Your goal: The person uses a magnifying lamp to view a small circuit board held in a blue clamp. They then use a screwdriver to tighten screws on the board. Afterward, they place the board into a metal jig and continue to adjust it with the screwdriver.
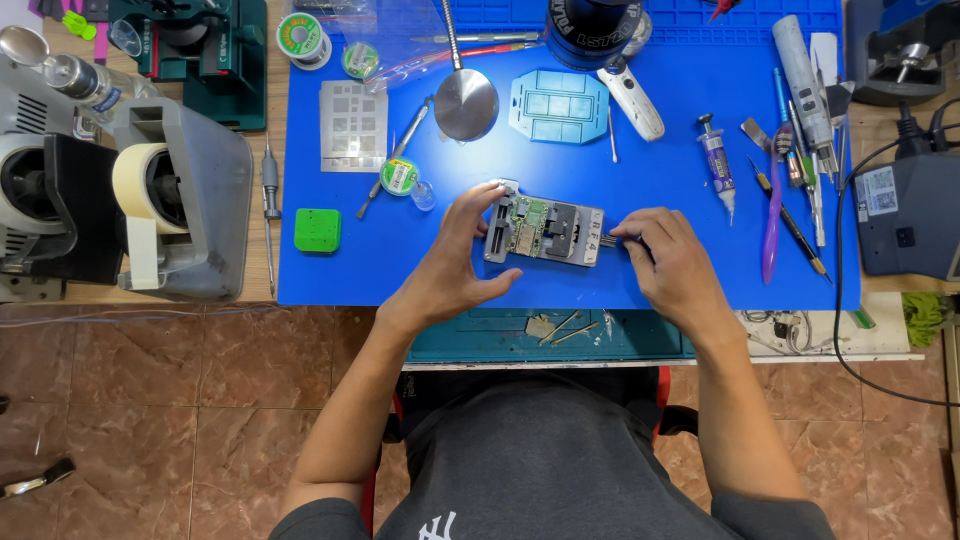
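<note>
A grey metal board holder lies on the blue work mat, clamping a small green circuit board. My left hand cups the holder's left end, fingers on its far corner and thumb on the mat just in front of it. My right hand sits at the holder's right end, thumb and forefinger pinched on the small screw knob that sticks out there.
On the mat: a metal stencil, solder reels, a green pad, a teal tray, a syringe, tweezers and hand tools. A tape dispenser stands left, a grey power unit right.
</note>
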